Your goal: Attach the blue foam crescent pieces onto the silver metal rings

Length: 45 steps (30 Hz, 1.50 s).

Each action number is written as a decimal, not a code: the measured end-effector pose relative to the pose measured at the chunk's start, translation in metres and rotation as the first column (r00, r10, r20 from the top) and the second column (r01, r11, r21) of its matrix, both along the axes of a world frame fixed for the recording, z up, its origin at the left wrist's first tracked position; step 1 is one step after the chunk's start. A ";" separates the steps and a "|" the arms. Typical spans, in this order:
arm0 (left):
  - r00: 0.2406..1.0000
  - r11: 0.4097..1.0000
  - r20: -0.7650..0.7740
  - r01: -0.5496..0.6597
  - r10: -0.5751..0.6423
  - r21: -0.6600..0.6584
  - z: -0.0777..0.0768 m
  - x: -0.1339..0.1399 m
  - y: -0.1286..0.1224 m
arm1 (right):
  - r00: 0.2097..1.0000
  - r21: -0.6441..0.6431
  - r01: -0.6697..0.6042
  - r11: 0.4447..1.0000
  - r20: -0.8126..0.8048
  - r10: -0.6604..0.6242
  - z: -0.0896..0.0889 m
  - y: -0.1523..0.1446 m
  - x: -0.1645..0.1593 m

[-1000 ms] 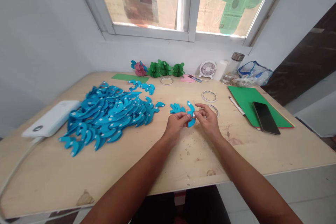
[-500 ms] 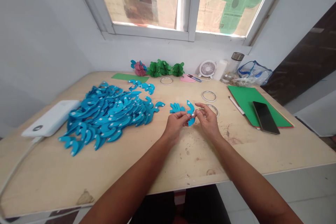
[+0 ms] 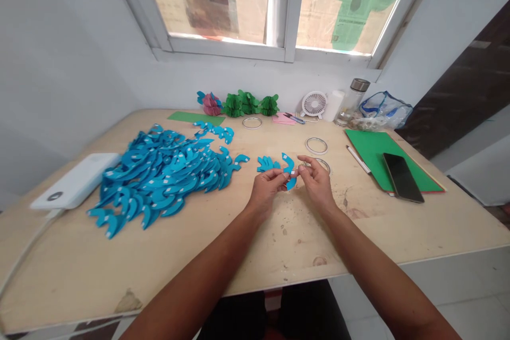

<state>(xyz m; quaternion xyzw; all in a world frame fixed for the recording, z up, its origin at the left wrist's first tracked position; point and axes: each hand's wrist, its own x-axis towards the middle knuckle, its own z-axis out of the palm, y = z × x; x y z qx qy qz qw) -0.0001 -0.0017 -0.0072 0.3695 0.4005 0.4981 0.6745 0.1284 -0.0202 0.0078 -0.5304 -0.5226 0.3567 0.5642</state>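
Between finger and thumb, my left hand [image 3: 270,186] grips a curved blue paper cutout [image 3: 287,161] that has small white squares on it. The cutout stands tilted above the table, its lower end partly behind my fingers. At its right edge, close to a white square, is my right hand [image 3: 316,178], thumb and a finger drawn together; whatever is pinched there is too small to make out. Just behind my left hand lies a small group of blue paper cutouts [image 3: 266,162]. A large heap of the same cutouts [image 3: 167,175] spreads to the left.
Rolls of narrow tape [image 3: 316,145] lie beyond my right hand. A phone [image 3: 403,178] rests on green paper [image 3: 370,151], beside a pen [image 3: 358,160]. A power bank [image 3: 75,180] with a cable is at left. Folded paper figures [image 3: 247,102], a fan [image 3: 314,103] and a bottle [image 3: 354,101] line the wall.
The right hand has shifted very slightly at the cutout's edge. Both hands otherwise keep their places, and the whole view has moved a little.
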 end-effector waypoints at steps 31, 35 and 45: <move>0.972 0.986 -0.189 -0.115 0.136 0.119 0.006 0.003 -0.004 | 0.999 -0.031 -0.031 0.999 0.036 0.032 -0.010 0.002 -0.001; 0.986 0.994 -0.134 -0.089 0.097 0.066 0.005 0.003 -0.004 | 0.999 -0.051 -0.035 0.998 -0.001 0.035 -0.012 0.004 0.000; 0.989 0.993 -0.098 -0.103 0.107 0.051 0.003 0.004 -0.004 | 0.999 -0.066 -0.032 0.997 -0.022 0.031 -0.013 0.004 0.001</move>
